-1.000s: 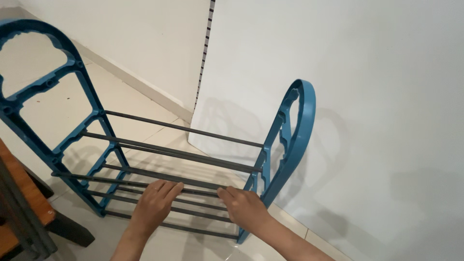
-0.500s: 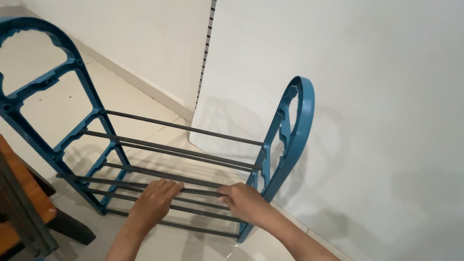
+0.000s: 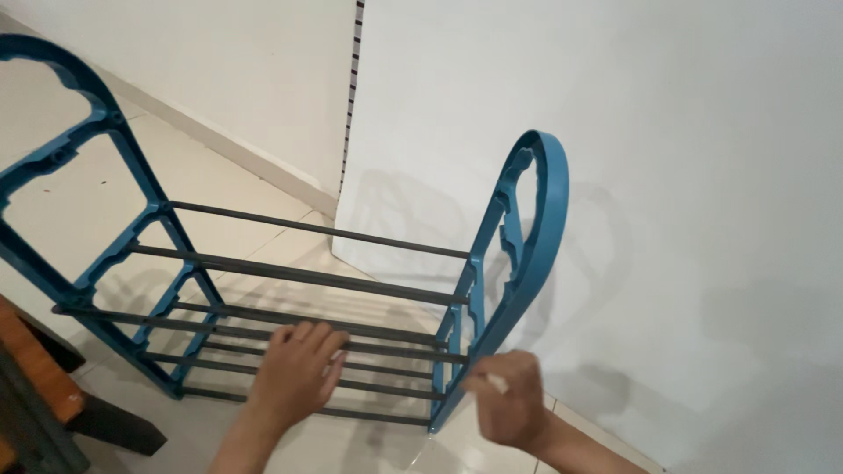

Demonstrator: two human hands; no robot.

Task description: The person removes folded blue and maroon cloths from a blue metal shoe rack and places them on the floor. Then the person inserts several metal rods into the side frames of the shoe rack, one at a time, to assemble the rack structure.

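Observation:
A shelf rack stands on the tiled floor, with two blue plastic side frames, the left one (image 3: pixel 83 167) and the right one (image 3: pixel 518 254), joined by several dark metal rods (image 3: pixel 299 274). My left hand (image 3: pixel 294 373) rests on the front upper rod (image 3: pixel 176 322), fingers curled over it. My right hand (image 3: pixel 507 405) is blurred, just off the right frame's front edge near the rod's end. Its fingers are bent with something small and pale between them that I cannot make out.
A white wall panel (image 3: pixel 615 175) stands right behind the rack. A white wall with a skirting board (image 3: pixel 219 140) runs along the back left. A wooden piece of furniture with dark legs (image 3: pixel 53 395) sits at the lower left.
My right hand has let go of the front rod and moved right, past the right frame. The rod's right end now reaches the frame. The view has shifted slightly.

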